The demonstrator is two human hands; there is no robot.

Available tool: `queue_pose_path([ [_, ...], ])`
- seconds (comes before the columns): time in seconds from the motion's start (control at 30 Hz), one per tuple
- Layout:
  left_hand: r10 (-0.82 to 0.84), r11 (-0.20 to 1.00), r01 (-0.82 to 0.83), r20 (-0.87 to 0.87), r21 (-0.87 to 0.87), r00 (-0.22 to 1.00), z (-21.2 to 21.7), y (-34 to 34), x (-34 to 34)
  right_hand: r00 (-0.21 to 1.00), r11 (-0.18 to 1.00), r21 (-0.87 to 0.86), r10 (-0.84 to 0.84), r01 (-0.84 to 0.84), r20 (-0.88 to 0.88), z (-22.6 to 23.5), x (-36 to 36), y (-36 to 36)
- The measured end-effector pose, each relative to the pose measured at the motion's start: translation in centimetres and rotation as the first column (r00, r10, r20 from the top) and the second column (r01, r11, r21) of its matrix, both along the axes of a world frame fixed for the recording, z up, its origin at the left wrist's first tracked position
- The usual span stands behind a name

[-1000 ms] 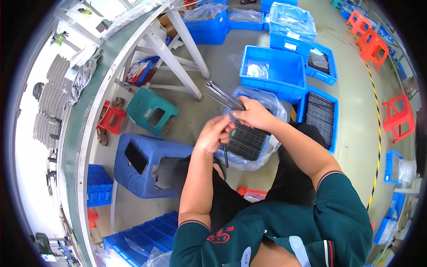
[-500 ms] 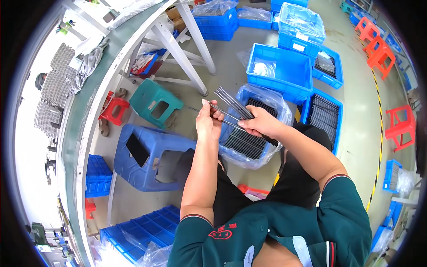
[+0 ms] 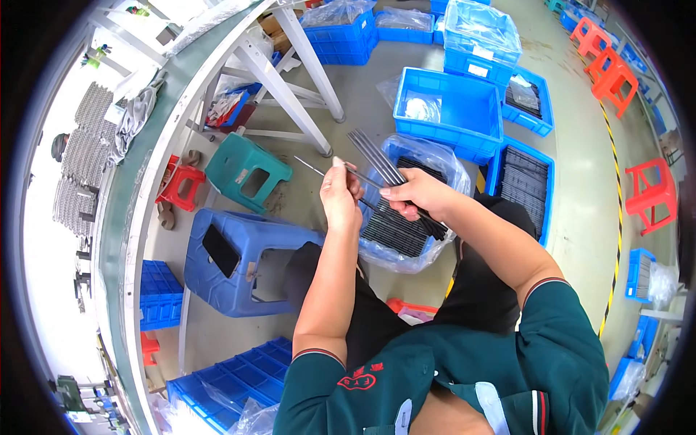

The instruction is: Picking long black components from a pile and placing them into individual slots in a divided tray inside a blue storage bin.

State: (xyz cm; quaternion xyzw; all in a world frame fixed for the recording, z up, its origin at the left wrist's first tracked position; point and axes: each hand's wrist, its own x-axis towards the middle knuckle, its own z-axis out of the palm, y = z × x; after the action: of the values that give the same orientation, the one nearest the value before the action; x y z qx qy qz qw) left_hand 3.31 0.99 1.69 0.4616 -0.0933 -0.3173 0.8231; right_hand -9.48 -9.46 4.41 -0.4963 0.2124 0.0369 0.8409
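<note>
Over at the far left, the bench (image 3: pixel 119 239) runs along with its green top and pale edge, carrying stacks of grey parts (image 3: pixel 87 145) and a crumpled grey cloth (image 3: pixel 138 116). By its legs I see a small red stool (image 3: pixel 190 181), then a green stool (image 3: pixel 235 163), and nearer the person a blue stool (image 3: pixel 254 228) with a dark phone (image 3: pixel 220 251) lying flat on it.

Next comes the left hand (image 3: pixel 342 192), fingers curled in, pinching a slim rod (image 3: pixel 308 165) whose pale tip sticks out up and to the left. Just beside it, a bundle of rods (image 3: pixel 373 154) slants through the air, fanned a little at the upper end. Its lower part runs into the right hand (image 3: pixel 419 192), which is closed around it, with the dark ends poking out below the palm.

Beneath both hands, between the person's knees, sits a plastic-lined crate (image 3: pixel 457 174) with dark rods (image 3: pixel 395 235) packed in rows. Behind it stands a large blue crate (image 3: pixel 449 132) with some clear plastic inside. Further right, a second crate (image 3: pixel 549 192) is filled with similar rods, and beyond the yellow-and-black floor tape (image 3: pixel 615 217) stands another red stool (image 3: pixel 649 194).
</note>
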Motion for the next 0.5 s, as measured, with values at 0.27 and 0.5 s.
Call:
queue_pose_path([
  [0.27, -0.088, 0.996, 0.088, -0.106, -0.005, 0.990, -1.9, -0.7, -1.6, 0.980, 0.961, -0.194, -0.197, 0.198, 0.028, -1.2, 1.6, 0.2],
  [0.5, -0.325, 0.939, 0.338, -0.151, 0.062, 0.933, -0.5, 0.4, -1.2, 0.966, 0.958, -0.141, -0.234, 0.249, 0.115, -0.9, 1.2, -2.3],
])
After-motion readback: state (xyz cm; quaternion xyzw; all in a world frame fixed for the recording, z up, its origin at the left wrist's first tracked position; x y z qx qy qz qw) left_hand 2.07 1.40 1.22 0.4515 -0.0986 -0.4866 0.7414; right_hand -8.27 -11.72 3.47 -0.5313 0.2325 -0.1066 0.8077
